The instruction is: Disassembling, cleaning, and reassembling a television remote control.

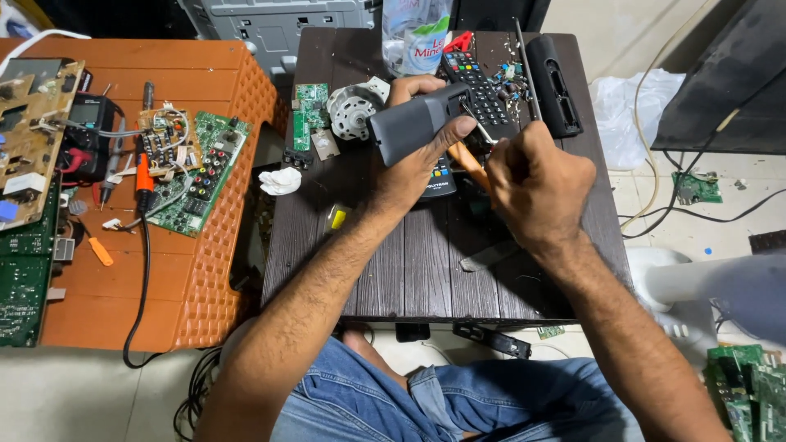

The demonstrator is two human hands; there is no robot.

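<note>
Left hand [417, 164] wrapped around a grey remote casing [409, 124], lifting it clear of the dark wooden surface [409, 262] with its back turned up. Right hand [536, 184] clenched on an orange-handled tool [468, 162], the metal tip working at the casing's end nearest that hand. The shell looks closed along the side that shows, so by my read the prying is only getting started; everything inside is yet to be reached.

Just beyond the hands lies a black remote [483, 86] with its buttons up, small loose bits scattered beside it, and a long black bar [553, 82] past the right hand. Beyond the left hand: a small motor [354, 108] and a green circuit board [309, 115]. Further out on the left-hand side, an orange table [123, 295] crowded with boards and cables. Nothing crowds the tool itself.
</note>
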